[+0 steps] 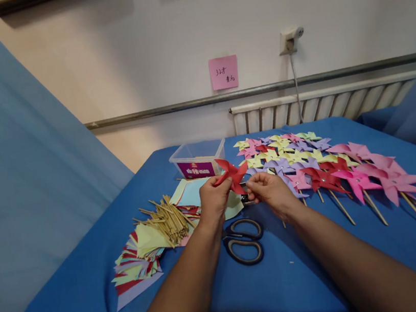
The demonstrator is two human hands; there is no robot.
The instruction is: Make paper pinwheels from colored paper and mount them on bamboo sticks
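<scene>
My left hand pinches a red paper pinwheel and keeps it up above the table. Just to its right, my right hand is closed in a pinch close to the pinwheel's edge; whatever lies between those fingertips is too small to make out. A small dark object shows under the right fingers, mostly hidden. Scissors with dark handles lie below my hands, their blades covered by the left hand and paper. Light blue and pale paper sheets are spread behind the left wrist.
Several finished pinwheels on sticks cover the table's right side. At left lie a heap of thin wooden sticks and fanned coloured paper pieces. A clear plastic box stands at the back. Blue cloth covers the table.
</scene>
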